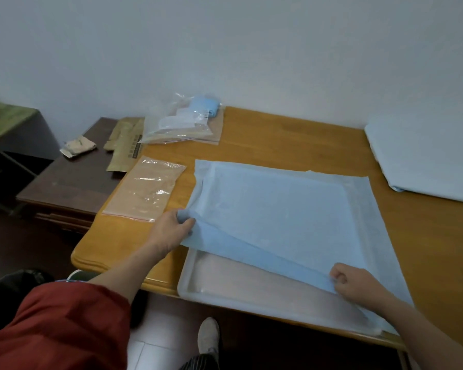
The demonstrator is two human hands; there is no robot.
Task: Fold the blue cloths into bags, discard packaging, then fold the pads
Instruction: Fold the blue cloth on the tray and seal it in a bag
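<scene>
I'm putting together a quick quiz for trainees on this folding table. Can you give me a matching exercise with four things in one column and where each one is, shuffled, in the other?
1 left hand
2 white tray
3 empty zip bag
4 filled bag

a flat on the table, left of the blue sheet
b by the wall, with a folded blue cloth inside
c pinching the sheet's left corner
d partly under the sheet, at the near table edge

Pairs: 1-c, 2-d, 3-a, 4-b

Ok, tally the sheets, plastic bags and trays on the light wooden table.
Blue sheets: 2, the spread sheet and the far-right sheet.
Clear plastic bags: 2, the empty bag and the filled bag.
White tray: 1.
Total: 5.
</scene>
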